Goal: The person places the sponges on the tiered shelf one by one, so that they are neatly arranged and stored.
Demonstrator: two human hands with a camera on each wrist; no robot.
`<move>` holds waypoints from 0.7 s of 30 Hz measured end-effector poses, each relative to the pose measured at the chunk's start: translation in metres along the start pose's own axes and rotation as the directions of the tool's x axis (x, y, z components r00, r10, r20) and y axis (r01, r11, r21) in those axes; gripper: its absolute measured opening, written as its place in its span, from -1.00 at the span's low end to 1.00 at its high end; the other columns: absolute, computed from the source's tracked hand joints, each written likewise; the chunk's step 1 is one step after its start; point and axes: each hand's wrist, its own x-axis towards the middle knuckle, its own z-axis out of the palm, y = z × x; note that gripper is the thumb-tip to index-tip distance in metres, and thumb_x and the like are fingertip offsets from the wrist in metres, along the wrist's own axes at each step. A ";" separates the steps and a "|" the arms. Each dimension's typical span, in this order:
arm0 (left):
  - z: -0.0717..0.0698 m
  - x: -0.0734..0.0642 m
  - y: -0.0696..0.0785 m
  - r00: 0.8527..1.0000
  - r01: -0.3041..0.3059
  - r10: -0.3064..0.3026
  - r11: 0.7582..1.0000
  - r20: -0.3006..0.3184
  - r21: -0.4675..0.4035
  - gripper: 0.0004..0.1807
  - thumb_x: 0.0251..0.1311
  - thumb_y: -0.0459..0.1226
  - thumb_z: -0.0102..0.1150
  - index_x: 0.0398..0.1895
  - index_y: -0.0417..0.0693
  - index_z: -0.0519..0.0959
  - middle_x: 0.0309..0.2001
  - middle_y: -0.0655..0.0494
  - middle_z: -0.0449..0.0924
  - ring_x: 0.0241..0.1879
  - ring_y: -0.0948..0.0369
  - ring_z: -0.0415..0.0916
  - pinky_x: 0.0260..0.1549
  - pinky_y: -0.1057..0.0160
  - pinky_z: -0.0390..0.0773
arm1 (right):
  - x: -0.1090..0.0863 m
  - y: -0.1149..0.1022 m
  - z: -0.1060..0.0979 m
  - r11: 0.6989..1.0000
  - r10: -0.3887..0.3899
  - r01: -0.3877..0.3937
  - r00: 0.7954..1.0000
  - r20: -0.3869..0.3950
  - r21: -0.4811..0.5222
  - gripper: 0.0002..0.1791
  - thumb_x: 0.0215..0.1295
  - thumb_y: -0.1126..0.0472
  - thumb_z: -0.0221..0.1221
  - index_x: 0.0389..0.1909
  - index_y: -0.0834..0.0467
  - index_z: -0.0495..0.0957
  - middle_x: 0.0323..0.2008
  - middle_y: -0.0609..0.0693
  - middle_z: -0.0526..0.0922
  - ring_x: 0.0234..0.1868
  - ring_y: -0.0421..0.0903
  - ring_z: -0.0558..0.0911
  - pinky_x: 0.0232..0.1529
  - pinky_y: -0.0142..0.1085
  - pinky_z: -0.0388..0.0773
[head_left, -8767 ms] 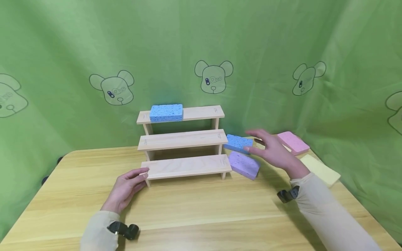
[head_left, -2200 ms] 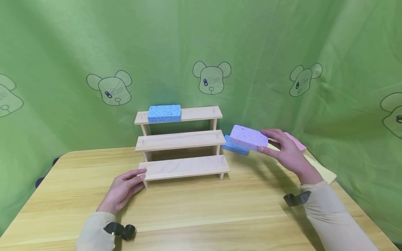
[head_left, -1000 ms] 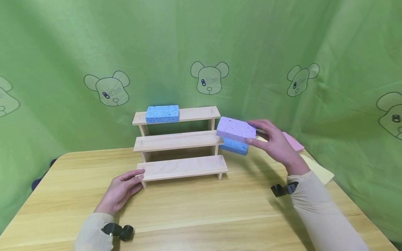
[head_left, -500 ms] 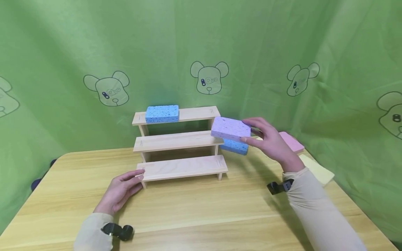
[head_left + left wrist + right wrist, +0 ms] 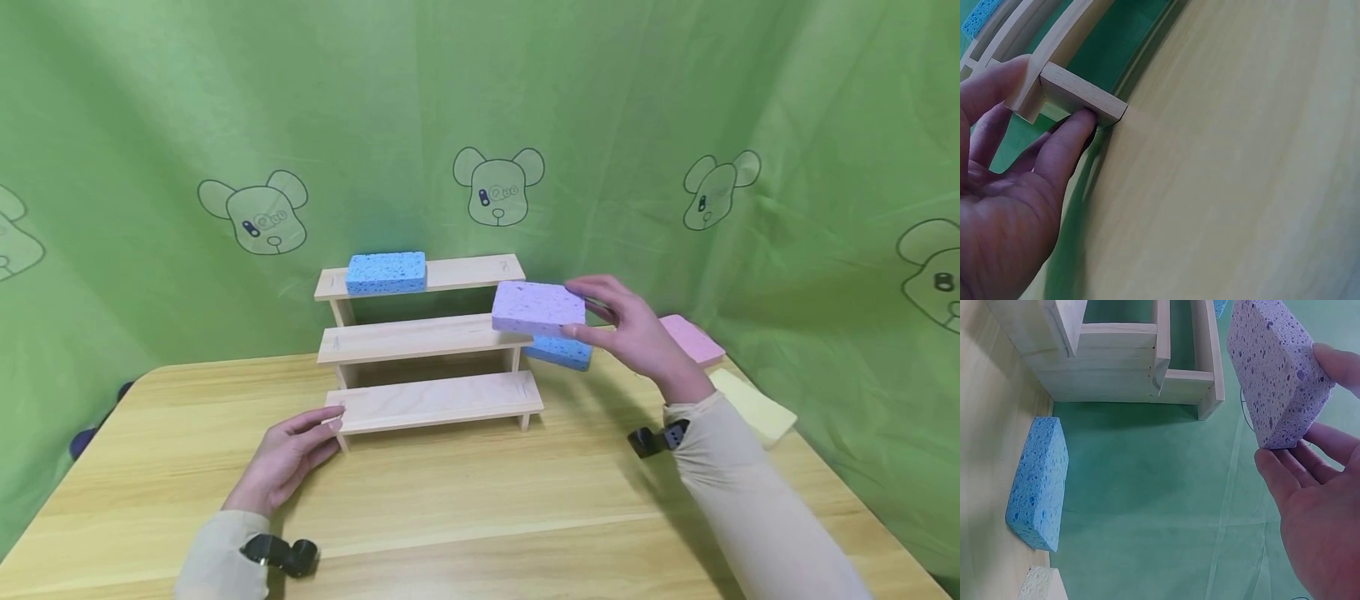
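Note:
My right hand [image 5: 637, 337] grips a purple sponge [image 5: 536, 307] by its right end, thumb on one side and fingers on the other. The sponge is held in the air before the right part of the middle step of a three-step wooden display shelf [image 5: 435, 400]. My left hand [image 5: 288, 462] holds the left end of the lowest step; in the left wrist view one finger lies at the board and another presses the leg. One blue sponge [image 5: 386, 272] sits on the top step, left of its middle. Another blue sponge [image 5: 1038, 481] lies on the table right of the shelf, partly hidden in the head view.
To the right on the table [image 5: 465, 517] lie a pink sponge [image 5: 692, 340] and a pale yellow sponge [image 5: 753, 404]. A cream-coloured sponge corner [image 5: 1041, 584] shows in the right wrist view. A green curtain [image 5: 360, 108] hangs close behind the shelf and along the right side.
The purple sponge, first lying on the table, was picked up by my right hand and carried left toward the shelf. My left hand has stayed at the lowest step's left end.

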 end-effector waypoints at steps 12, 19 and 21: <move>-0.001 0.001 -0.002 1.000 -0.003 0.003 1.000 0.011 -0.002 -0.77 0.26 -0.46 0.21 -0.07 -0.11 0.69 0.21 -0.08 0.43 -0.01 0.18 0.58 0.11 0.18 0.55 | 0.012 -0.004 0.005 0.999 -0.001 0.001 1.000 0.012 0.040 -0.33 0.17 0.32 0.38 0.29 0.38 0.37 0.26 0.16 0.34 0.31 0.14 0.31 0.41 -0.06 0.21; -0.001 0.000 -0.001 1.000 0.009 -0.009 1.000 -0.002 -0.002 -0.78 0.24 -0.44 0.24 -0.09 -0.06 0.70 0.21 -0.07 0.41 -0.02 0.19 0.59 0.09 0.19 0.55 | 0.020 -0.005 0.006 1.000 0.003 -0.003 1.000 0.007 0.030 -0.33 0.17 0.31 0.38 0.29 0.36 0.38 0.26 0.14 0.35 0.31 0.14 0.33 0.41 -0.10 0.20; -0.001 0.000 -0.001 1.000 0.009 -0.009 1.000 -0.003 -0.001 -0.78 0.24 -0.44 0.24 -0.10 -0.05 0.71 0.21 -0.06 0.41 -0.02 0.19 0.59 0.09 0.19 0.56 | 0.023 -0.004 0.007 0.999 0.008 -0.008 1.000 0.006 0.040 -0.34 0.17 0.32 0.38 0.29 0.35 0.39 0.26 0.12 0.35 0.31 0.12 0.34 0.41 -0.13 0.21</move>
